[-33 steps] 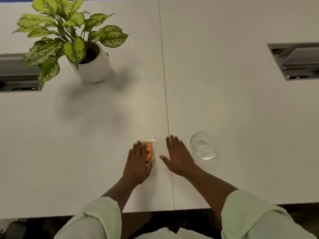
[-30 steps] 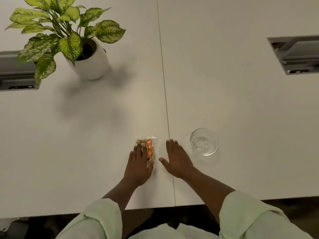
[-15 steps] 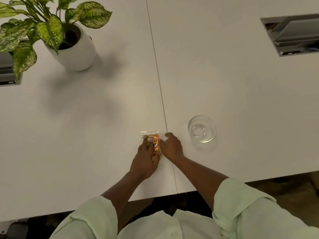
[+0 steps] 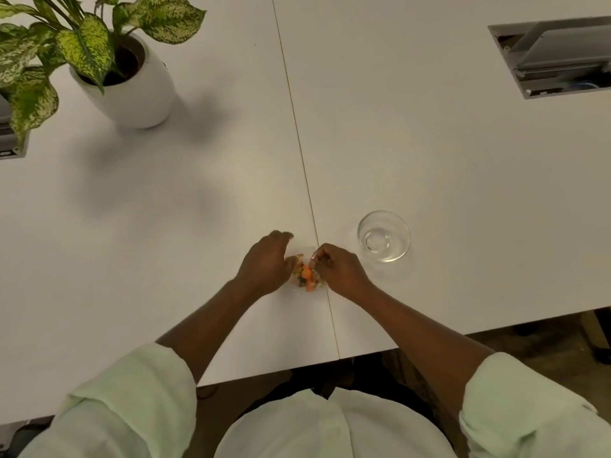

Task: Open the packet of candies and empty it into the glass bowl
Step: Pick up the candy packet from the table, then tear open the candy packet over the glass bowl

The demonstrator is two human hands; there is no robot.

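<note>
Pinching the packet of candies (image 4: 306,276) from both sides: left hand (image 4: 264,264) curled on its left edge, right hand (image 4: 340,271) nipping the top right corner between thumb and fingertips (image 4: 313,257). Both closed on the film, though exactly how much wrapper sits under each pinch is hidden by knuckles. Held low, at or just above the table (image 4: 198,209), right by the seam (image 4: 309,200) between the two tabletops. Not yet torn, by the look of it; orange and dark sweets bunched inside.

Probably light, thin crinkly film: soft, slick, prone to slipping out of a loose pinch. Best taken at the flat sealed strip along the top, thumbs close together, pulling apart there, not on the lumpy middle. Risk of a sudden rip scattering hard candies across the smooth top.

Just right of the grip, slightly beyond: glass bowl (image 4: 384,235), empty, upright, fragile, apt to skid. Far beyond to the left: potted plant (image 4: 99,61), well clear. Far right: recessed cable hatch (image 4: 558,57).
</note>
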